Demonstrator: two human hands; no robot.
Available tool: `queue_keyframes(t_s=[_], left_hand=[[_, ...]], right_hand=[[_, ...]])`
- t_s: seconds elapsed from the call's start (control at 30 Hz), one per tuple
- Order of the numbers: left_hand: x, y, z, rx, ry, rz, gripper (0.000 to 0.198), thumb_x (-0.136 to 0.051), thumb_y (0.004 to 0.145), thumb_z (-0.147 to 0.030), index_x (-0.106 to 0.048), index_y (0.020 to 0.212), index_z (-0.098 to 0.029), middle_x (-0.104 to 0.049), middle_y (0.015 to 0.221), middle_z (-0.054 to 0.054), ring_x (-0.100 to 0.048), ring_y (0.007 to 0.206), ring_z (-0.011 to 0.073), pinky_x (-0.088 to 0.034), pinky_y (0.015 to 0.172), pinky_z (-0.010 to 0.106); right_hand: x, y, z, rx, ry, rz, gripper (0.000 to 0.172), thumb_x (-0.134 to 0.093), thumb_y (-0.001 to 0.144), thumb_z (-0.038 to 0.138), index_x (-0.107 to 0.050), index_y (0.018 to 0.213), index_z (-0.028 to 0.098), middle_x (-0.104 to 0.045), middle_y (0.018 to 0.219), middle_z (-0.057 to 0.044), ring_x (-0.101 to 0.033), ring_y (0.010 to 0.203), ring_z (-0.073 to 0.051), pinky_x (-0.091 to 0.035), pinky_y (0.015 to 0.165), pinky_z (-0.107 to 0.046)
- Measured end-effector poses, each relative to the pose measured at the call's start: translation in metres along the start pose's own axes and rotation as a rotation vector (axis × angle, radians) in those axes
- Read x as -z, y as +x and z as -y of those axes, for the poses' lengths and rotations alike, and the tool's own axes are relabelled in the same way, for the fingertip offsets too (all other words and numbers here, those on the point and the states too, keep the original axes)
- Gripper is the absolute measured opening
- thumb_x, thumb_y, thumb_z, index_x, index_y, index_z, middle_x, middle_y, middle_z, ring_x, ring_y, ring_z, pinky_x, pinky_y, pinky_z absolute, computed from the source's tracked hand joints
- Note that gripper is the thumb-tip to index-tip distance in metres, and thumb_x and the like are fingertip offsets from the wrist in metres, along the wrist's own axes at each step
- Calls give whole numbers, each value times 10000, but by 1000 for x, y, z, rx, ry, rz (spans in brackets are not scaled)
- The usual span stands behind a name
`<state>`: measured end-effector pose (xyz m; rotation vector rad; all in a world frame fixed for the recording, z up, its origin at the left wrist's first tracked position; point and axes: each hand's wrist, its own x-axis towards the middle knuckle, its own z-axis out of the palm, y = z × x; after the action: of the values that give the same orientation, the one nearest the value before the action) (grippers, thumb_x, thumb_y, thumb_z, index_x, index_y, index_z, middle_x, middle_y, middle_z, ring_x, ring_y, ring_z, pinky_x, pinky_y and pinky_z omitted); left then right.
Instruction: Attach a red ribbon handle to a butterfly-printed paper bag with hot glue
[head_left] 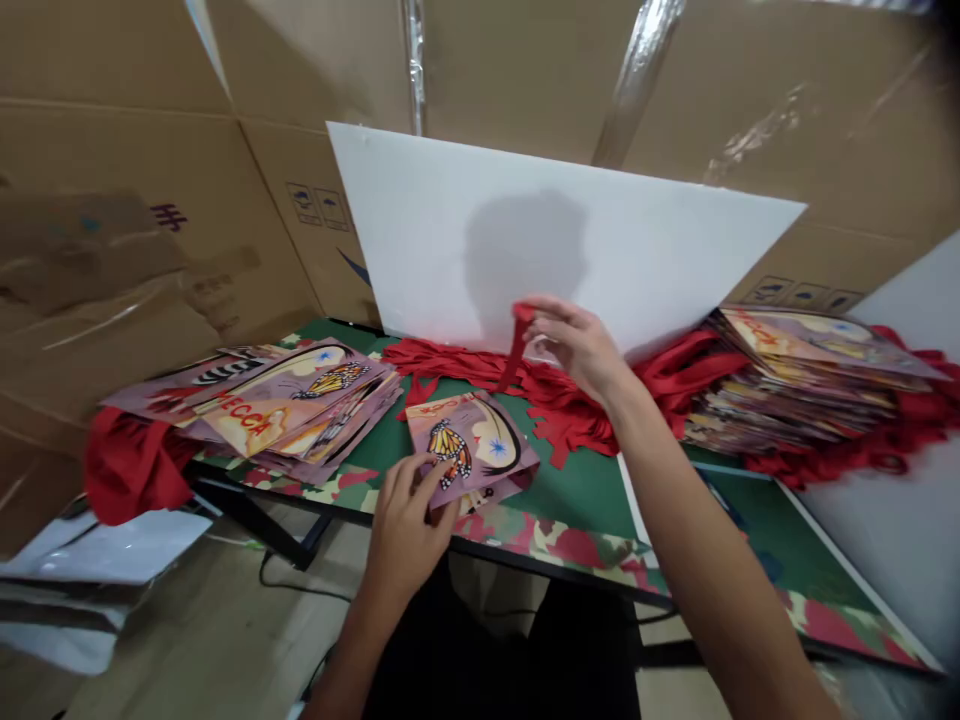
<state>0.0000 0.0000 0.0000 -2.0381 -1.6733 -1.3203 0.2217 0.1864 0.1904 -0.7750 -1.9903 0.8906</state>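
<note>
A small printed bag, mauve with an orange butterfly and a dark curved line, sits at the table's front edge. My left hand grips its lower left corner, thumb and fingers closed on it. Above and behind the bag, my right hand is raised with a red strap pinched between its fingers. The strap hangs down toward the bag's back edge; whether it is joined to the bag I cannot tell. Behind lies a heap of loose red straps along the foot of a white board.
Printed pieces lie in a stack at left, with red straps drooping over the edge. A taller stack of printed bags stands at right. The white board leans on cardboard boxes behind the green table.
</note>
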Motion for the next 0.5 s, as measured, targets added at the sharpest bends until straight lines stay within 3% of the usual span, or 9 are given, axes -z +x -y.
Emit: queue_keyframes(t_s=[0.03, 0.1, 0.17, 0.23, 0.3, 0.4, 0.5], left_hand=[[0, 3, 2, -10, 18, 3, 309, -650, 1037, -196, -695, 1342, -216, -642, 1332, 132, -592, 1253, 323, -539, 1085, 501], [0, 10, 4, -28, 40, 16, 304, -628, 1045, -199, -726, 1332, -218, -659, 1303, 135, -602, 1226, 330, -555, 1054, 500], [0, 17, 4, -33, 46, 19, 293, -623, 1059, -252, -751, 1319, -213, -671, 1281, 143, -615, 1211, 341, -568, 1034, 506], [-1, 23, 2, -9, 32, 16, 294, -616, 1068, -308, -769, 1301, -213, -673, 1291, 152, -625, 1220, 355, -571, 1039, 525], [-4, 24, 1, 23, 5, 14, 302, -604, 1071, -340, -776, 1287, -219, -663, 1334, 160, -628, 1260, 369, -565, 1065, 547], [-9, 19, -1, 39, -26, 21, 300, -595, 1065, -333, -755, 1291, -219, -656, 1385, 160, -645, 1302, 365, -563, 1097, 551], [-13, 11, 0, 31, -44, 23, 291, -593, 1056, -300, -717, 1308, -226, -667, 1386, 142, -670, 1309, 335, -572, 1111, 519]], right_hand=[[9, -27, 7, 67, 107, -91, 420, -693, 1030, 308, -680, 1443, 232, -759, 1390, -82, -765, 1101, -199, -630, 962, -346], [14, -80, 12, 109, 95, -284, 362, -811, 968, 376, -781, 1298, 229, -808, 1264, -76, -774, 1074, -234, -629, 975, -384], [9, -124, 3, 79, -107, -477, 268, -784, 1003, 432, -822, 1142, 207, -826, 1069, -75, -770, 955, -235, -628, 927, -384], [2, -153, -19, 31, -392, -619, 313, -680, 1060, 476, -803, 1035, 190, -781, 965, -85, -729, 871, -232, -614, 874, -380], [-1, -168, -47, -36, -583, -632, 334, -579, 1086, 441, -770, 1006, 179, -737, 1004, -118, -702, 919, -252, -595, 898, -400], [-3, -177, -80, -99, -645, -506, 208, -586, 1025, 296, -749, 959, 185, -725, 982, -128, -695, 907, -268, -585, 880, -403], [-20, -184, -88, -73, -671, -369, 246, -529, 1027, 193, -763, 1097, 161, -751, 1093, -178, -708, 994, -296, -577, 933, -434]])
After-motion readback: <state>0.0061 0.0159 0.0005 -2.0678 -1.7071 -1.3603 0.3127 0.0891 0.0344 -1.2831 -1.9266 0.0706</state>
